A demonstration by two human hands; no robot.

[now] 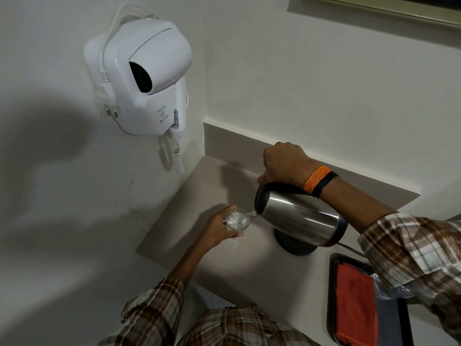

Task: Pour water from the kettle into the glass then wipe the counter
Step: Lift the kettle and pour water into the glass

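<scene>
While the right hand (284, 164) grips the kettle (296, 218) by its handle, tilted above its base (294, 245), water runs from the spout into the glass (237, 222). Left hand (215, 228) wraps the glass on the counter (249, 265). Red cloth (355, 303) lies in a tray (333, 295), near right.

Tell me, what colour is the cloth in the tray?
Red. The cloth lies in the black tray, seen in the head view.

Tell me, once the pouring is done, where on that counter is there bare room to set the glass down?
The widest bare patch lies on the counter in the back left corner, between the wall and the kettle. A second runs along the front edge, left of the black tray. The right side is crowded: kettle base, cord, tray with red cloth.
</scene>
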